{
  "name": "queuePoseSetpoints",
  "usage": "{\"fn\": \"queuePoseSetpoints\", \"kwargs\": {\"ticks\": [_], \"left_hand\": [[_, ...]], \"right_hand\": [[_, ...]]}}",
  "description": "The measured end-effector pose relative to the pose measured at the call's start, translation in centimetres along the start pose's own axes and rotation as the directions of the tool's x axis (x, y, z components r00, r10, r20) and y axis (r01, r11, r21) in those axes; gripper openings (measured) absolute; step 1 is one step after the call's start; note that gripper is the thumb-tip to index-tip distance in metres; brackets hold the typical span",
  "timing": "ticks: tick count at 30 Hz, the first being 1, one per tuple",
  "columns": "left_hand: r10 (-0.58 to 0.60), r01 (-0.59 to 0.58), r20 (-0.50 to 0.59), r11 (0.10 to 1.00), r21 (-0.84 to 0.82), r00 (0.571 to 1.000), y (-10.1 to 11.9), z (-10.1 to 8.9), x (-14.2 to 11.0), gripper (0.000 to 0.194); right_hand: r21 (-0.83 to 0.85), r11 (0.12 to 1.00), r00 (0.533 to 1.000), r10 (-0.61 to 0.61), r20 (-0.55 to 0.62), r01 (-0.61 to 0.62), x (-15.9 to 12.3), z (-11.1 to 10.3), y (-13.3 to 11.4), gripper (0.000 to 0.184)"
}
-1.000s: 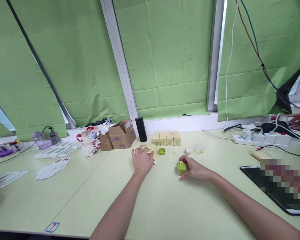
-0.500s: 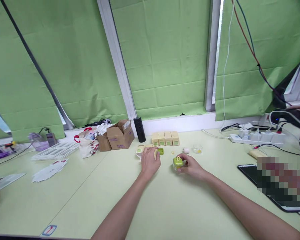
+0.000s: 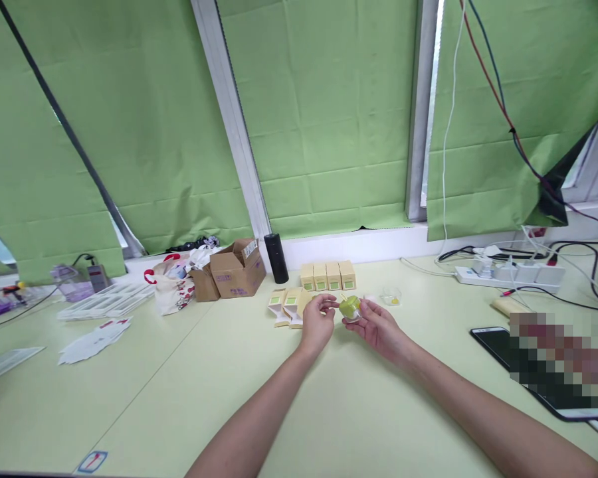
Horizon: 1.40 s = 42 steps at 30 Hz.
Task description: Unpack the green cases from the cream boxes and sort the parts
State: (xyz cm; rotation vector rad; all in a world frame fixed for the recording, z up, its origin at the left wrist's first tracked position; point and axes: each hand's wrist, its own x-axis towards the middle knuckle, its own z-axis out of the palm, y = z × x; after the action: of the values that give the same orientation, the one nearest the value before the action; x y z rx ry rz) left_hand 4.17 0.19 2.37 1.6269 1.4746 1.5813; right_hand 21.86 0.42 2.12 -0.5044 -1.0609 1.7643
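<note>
My right hand point(image 3: 385, 334) grips a small clear container with a green lid point(image 3: 349, 307), tilted and raised above the table. A pale yellow loop sticks up from the lid. Beside it on the left is my left hand point(image 3: 318, 324), its fingers bent and pinched close to the lid; what they hold, if anything, is hidden. Behind my left wrist stand small opened cream cartons point(image 3: 292, 303) with green labels, partly covered by the hand. A small clear dish point(image 3: 391, 297) with a yellow bit in it lies beyond my right hand, near a partly hidden whitish piece point(image 3: 369, 298).
Several closed cream boxes point(image 3: 327, 277) stand in a row at the back. A black cylinder point(image 3: 276, 259), a cardboard box point(image 3: 238, 271) and a cloth bag point(image 3: 172, 292) are left of them. On the right lie a power strip point(image 3: 511, 273), cables and a dark tablet point(image 3: 533, 378).
My right hand has lifted and tilted the green-lidded container toward the left. My left hand has moved right, away from the cartons, to the container. Another person's hand at the far right has gone from view.
</note>
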Motion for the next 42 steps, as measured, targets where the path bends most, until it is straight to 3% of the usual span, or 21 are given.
{"fn": "queuePoseSetpoints", "kwargs": {"ticks": [6,13,21,31,37,42], "left_hand": [[-0.010,0.015,0.073,0.998,-0.067,0.997,-1.4,0.0,-2.1,0.020],[0.005,-0.001,0.089,0.999,-0.044,0.996,-0.2,0.1,-3.0,0.014],[-0.009,0.021,0.079,0.988,-0.154,0.997,0.0,0.2,-3.1,0.028],[-0.080,0.096,0.057,0.898,-0.429,0.995,-1.3,0.5,-1.9,0.048],[-0.094,0.100,0.037,0.868,-0.486,0.995,-0.9,0.3,-1.7,0.042],[-0.039,0.031,-0.008,0.892,-0.450,0.999,-0.3,0.1,-2.0,0.032]], "right_hand": [[0.027,0.999,0.997,-0.017,-0.071,0.019,0.5,-0.6,0.3,0.041],[0.071,0.997,0.998,0.005,-0.068,0.000,0.5,-0.8,0.6,0.039],[0.049,0.999,0.995,0.016,-0.103,-0.011,0.7,-0.7,0.6,0.052],[-0.259,0.947,0.968,-0.226,-0.111,0.191,0.9,-0.8,1.2,0.066],[-0.401,0.862,0.931,-0.360,-0.055,0.310,0.4,-0.2,1.4,0.069],[-0.448,0.833,0.927,-0.374,-0.024,0.324,0.0,0.1,1.4,0.068]]}}
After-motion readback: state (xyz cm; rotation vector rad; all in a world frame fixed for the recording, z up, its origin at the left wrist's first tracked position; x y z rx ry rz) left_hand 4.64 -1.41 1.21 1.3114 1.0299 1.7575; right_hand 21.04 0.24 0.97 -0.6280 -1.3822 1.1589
